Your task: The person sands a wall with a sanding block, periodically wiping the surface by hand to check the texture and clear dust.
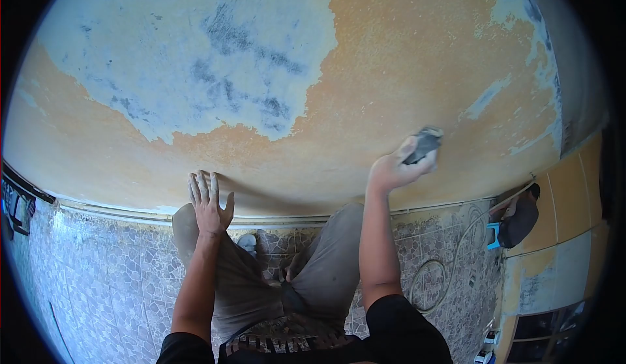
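Observation:
In the head view, my right hand grips a dark grey sanding block against the orange-painted wall. The block and fingers are slightly blurred. Pale dust coats both hands. My left hand rests with its fingers stretched out towards the wall's lower part, holding nothing. Up and to the left of it spreads a large pale blue-white patch with dark smudges, where the orange paint is gone. Smaller bare streaks show to the right of the block.
My knees are bent close to the wall above a stone-patterned tiled floor. A hose lies coiled at the right. Farther right, another person crouches by a blue stool. Dark objects stand at the far left.

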`<control>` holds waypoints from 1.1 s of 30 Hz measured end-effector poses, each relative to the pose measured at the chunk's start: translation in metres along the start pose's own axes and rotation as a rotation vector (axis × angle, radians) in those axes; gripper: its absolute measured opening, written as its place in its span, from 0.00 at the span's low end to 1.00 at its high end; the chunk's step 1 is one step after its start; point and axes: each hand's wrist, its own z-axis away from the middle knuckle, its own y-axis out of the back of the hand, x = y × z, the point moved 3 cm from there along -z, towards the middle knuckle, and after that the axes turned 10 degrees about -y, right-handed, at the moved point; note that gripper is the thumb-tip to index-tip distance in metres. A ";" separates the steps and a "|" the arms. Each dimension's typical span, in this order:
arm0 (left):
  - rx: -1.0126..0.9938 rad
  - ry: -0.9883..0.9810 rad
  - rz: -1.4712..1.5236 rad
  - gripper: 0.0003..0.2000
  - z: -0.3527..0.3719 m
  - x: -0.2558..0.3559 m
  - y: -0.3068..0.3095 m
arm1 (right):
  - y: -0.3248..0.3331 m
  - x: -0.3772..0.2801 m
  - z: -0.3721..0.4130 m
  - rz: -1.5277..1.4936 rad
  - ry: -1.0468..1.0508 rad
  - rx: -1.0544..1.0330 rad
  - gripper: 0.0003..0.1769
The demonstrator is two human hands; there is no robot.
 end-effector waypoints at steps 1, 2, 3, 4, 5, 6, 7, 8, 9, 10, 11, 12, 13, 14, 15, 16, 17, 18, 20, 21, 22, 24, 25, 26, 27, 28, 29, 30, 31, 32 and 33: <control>0.007 -0.010 0.002 0.40 0.000 0.001 0.001 | 0.001 0.007 0.023 0.016 0.300 -0.177 0.27; 0.004 -0.010 -0.004 0.40 0.000 0.002 0.001 | 0.007 0.013 0.045 0.030 0.601 -0.354 0.27; 0.001 -0.006 -0.013 0.40 -0.001 0.002 0.002 | 0.017 0.015 0.045 0.023 0.605 -0.345 0.27; -0.022 0.011 -0.013 0.39 -0.001 0.003 0.003 | 0.024 0.015 0.047 0.125 0.811 -0.499 0.27; -0.015 0.008 -0.019 0.39 0.000 0.001 0.004 | 0.026 0.019 0.048 0.230 1.015 -0.651 0.28; -0.031 -0.013 -0.017 0.41 0.001 0.000 0.004 | 0.026 0.021 0.032 0.224 0.942 -0.541 0.29; -0.048 -0.029 -0.015 0.43 0.000 -0.001 0.004 | 0.020 0.013 0.019 0.216 0.869 -0.435 0.31; -0.053 -0.023 -0.011 0.43 0.000 0.000 0.006 | 0.016 0.009 0.002 0.121 0.613 -0.296 0.32; -0.055 -0.024 -0.014 0.43 0.000 0.000 0.007 | 0.011 -0.004 -0.013 0.032 0.355 -0.155 0.33; -0.042 -0.015 -0.014 0.41 0.000 0.001 0.006 | 0.006 -0.012 -0.018 0.031 0.354 -0.149 0.33; -0.024 -0.010 -0.012 0.39 -0.002 0.001 0.005 | 0.004 -0.013 -0.025 -0.029 0.142 -0.074 0.34; -0.013 -0.020 -0.010 0.39 -0.003 0.002 0.004 | 0.002 -0.011 -0.028 -0.094 -0.066 0.002 0.35; -0.023 -0.004 -0.018 0.39 -0.003 0.002 0.002 | -0.005 -0.013 -0.010 -0.102 0.107 -0.023 0.35; -0.034 0.009 -0.026 0.39 -0.002 0.002 0.002 | -0.010 -0.007 0.017 -0.107 0.279 -0.042 0.35; -0.021 -0.010 -0.030 0.39 -0.003 0.003 0.004 | -0.004 0.003 0.039 -0.027 0.450 -0.200 0.34; -0.031 -0.002 -0.024 0.39 -0.004 0.003 0.005 | 0.004 0.008 0.056 0.057 0.619 -0.356 0.33; -0.043 0.004 -0.016 0.40 -0.005 0.005 0.007 | 0.015 0.008 0.056 0.055 0.618 -0.331 0.33; -0.046 0.008 0.002 0.40 -0.005 0.006 0.009 | 0.021 0.007 0.055 0.072 0.653 -0.482 0.32; -0.051 -0.004 0.022 0.40 -0.008 0.008 0.016 | 0.020 -0.004 0.043 0.077 0.691 -0.602 0.31; -0.075 0.015 0.047 0.41 -0.008 0.008 0.018 | 0.022 -0.010 0.025 -0.053 0.379 -0.502 0.30; -0.075 0.014 0.049 0.42 -0.008 0.009 0.019 | 0.026 -0.008 0.009 -0.181 0.067 -0.402 0.29; -0.067 0.004 0.055 0.42 -0.009 0.012 0.021 | 0.026 -0.006 -0.034 -0.350 -0.146 -0.296 0.24; -0.066 0.006 0.064 0.43 -0.009 0.014 0.022 | 0.027 -0.015 -0.053 -0.352 -0.143 -0.282 0.24; -0.069 0.007 0.077 0.44 -0.010 0.016 0.022 | 0.030 -0.026 -0.070 -0.328 -0.055 -0.215 0.24; -0.065 -0.007 0.078 0.44 -0.011 0.019 0.023 | 0.032 -0.034 -0.080 -0.303 0.033 -0.148 0.24; -0.065 0.009 0.076 0.43 -0.012 0.022 0.024 | 0.030 -0.038 -0.083 -0.298 0.056 -0.119 0.26; -0.066 0.028 0.074 0.43 -0.012 0.022 0.024 | 0.029 -0.035 -0.081 -0.302 0.060 -0.110 0.26; -0.058 0.024 0.081 0.44 -0.012 0.021 0.022 | 0.025 -0.030 -0.073 -0.117 0.267 -0.153 0.27; -0.051 0.020 0.082 0.44 -0.010 0.021 0.022 | 0.021 -0.021 -0.063 0.072 0.472 -0.196 0.29; -0.051 0.016 0.077 0.44 -0.009 0.020 0.021 | 0.018 -0.007 -0.056 0.000 0.556 -0.238 0.32; -0.045 0.014 0.069 0.44 -0.010 0.019 0.019 | 0.018 -0.008 -0.064 -0.010 0.564 -0.232 0.32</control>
